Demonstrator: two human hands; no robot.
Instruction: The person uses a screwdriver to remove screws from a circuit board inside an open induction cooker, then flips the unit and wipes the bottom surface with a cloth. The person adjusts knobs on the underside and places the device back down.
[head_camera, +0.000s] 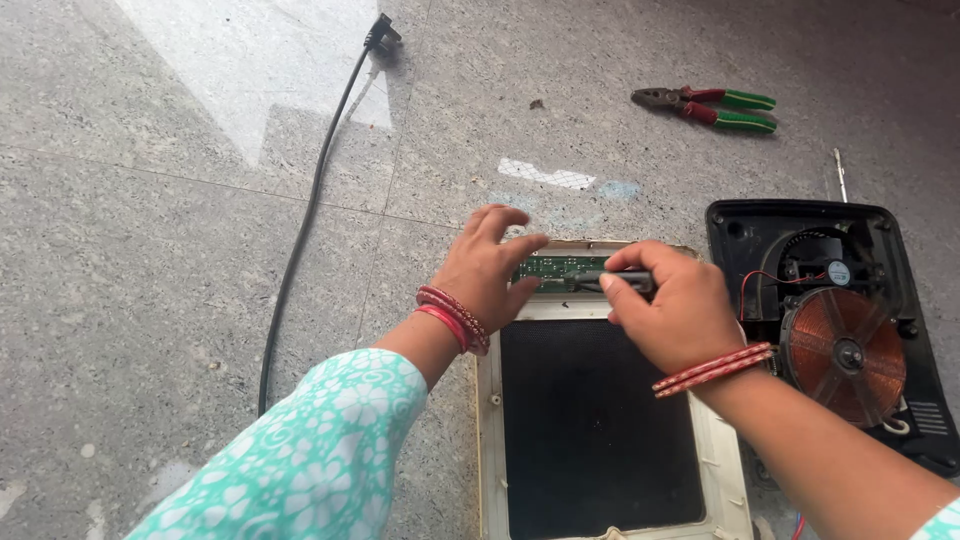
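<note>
A white cooktop cover with a dark glass panel lies face down on the stone floor. At its far end sits a green circuit board. My left hand rests on the cover's upper left corner, fingers spread, touching the board's left end. My right hand is closed around a dark tool handle, held over the board's right part. Red bangles ring both wrists.
The black base of the cooktop, with a copper coil and a small fan, lies to the right. Red and green pliers lie further off. A black power cord runs across the floor on the left.
</note>
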